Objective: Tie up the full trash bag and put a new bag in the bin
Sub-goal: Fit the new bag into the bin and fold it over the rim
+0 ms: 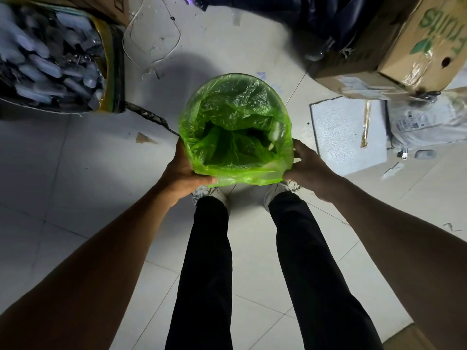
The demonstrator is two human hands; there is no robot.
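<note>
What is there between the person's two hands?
In the head view, the green bag lining the bin sits between the left hand and the right hand, which hold its edge.

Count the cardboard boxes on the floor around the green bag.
3 at least: one top right, another under it, one top left. Clutter may hide more.

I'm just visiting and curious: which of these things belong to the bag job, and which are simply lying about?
In the job: green bag, left hand, right hand gripping its edge.

Lying about: cardboard box, container of plastic bottles, foam sheet, white cord.
</note>
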